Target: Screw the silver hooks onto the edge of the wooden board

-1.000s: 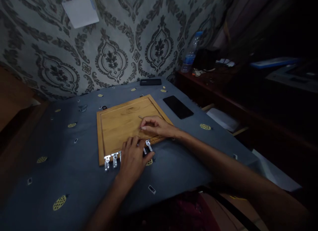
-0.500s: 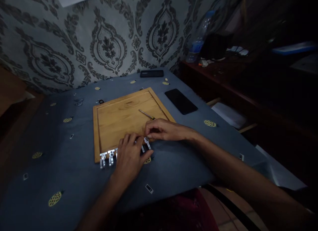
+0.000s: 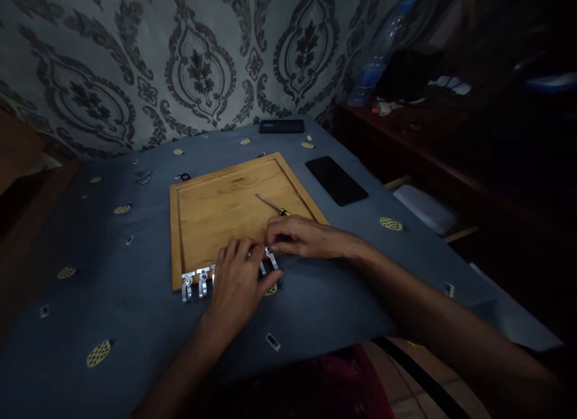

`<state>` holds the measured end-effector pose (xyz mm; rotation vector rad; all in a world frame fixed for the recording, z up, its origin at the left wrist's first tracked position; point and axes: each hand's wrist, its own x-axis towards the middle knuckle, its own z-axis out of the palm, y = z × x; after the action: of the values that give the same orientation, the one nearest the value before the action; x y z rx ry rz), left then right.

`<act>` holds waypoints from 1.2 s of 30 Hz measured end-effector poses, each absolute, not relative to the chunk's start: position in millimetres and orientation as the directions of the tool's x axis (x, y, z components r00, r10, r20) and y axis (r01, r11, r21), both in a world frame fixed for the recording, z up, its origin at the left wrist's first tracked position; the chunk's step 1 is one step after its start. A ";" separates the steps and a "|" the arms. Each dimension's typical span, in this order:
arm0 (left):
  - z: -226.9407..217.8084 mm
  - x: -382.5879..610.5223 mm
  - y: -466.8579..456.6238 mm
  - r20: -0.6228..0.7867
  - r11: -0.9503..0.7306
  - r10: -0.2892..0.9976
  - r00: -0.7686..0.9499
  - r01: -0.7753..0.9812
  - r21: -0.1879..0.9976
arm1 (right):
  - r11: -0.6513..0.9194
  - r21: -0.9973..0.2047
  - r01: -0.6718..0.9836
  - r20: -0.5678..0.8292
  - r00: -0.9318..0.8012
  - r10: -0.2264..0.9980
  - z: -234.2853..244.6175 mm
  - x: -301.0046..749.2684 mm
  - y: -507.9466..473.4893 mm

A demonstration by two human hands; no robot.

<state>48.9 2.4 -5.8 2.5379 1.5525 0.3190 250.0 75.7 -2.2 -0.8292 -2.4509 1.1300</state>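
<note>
A wooden board lies on a blue-grey patterned tablecloth. A row of silver metal hooks lines its near edge. My left hand lies flat over the middle of the hook row, fingers spread, pressing it down. My right hand rests at the board's near right corner, fingers pinched together at the rightmost hook; what they hold is too small to make out. A small screwdriver with a yellow-black handle lies loose on the board just beyond my right hand.
A black phone lies right of the board, another dark phone at the table's far edge by the patterned wall. A dark side table with a water bottle stands to the right. Small clips dot the cloth.
My right hand left the screwdriver on the board and moved toward me to the rightmost hook. My left hand stayed on the hook row. The camera tilted down slightly.
</note>
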 end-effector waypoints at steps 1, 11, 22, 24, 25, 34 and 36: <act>-5.5 49.0 2.5 0.099 -0.453 0.892 0.442 0.860 0.235 | 0.522 -0.767 0.373 0.043 -0.782 0.622 -2.0 249.6 75.5; -5.0 48.7 2.5 0.088 -0.452 0.891 0.445 0.859 0.241 | 0.530 -0.754 0.389 0.055 -0.766 0.641 -3.1 249.3 74.9; -3.9 49.2 2.3 0.076 -0.443 0.896 0.438 0.867 0.228 | 0.545 -0.727 0.418 0.047 -0.761 0.647 -5.2 244.1 73.4; -3.5 49.5 2.5 0.065 -0.441 0.896 0.439 0.868 0.227 | 0.542 -0.725 0.426 0.043 -0.757 0.652 -6.1 242.9 73.3; -3.3 49.7 2.5 0.062 -0.441 0.897 0.439 0.868 0.227 | 0.542 -0.725 0.426 0.045 -0.756 0.653 -6.5 242.4 73.3; -2.3 50.1 1.5 0.067 -0.432 0.901 0.429 0.871 0.234 | 0.521 -0.763 0.383 0.066 -0.755 0.652 -9.5 243.3 76.7; -2.9 50.1 1.5 0.075 -0.432 0.901 0.426 0.872 0.232 | 0.521 -0.769 0.370 0.075 -0.757 0.649 -9.7 244.2 77.3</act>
<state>50.1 1.5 -2.9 2.5164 1.5779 0.2818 244.2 77.3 -9.7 -0.8440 -2.4109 1.0963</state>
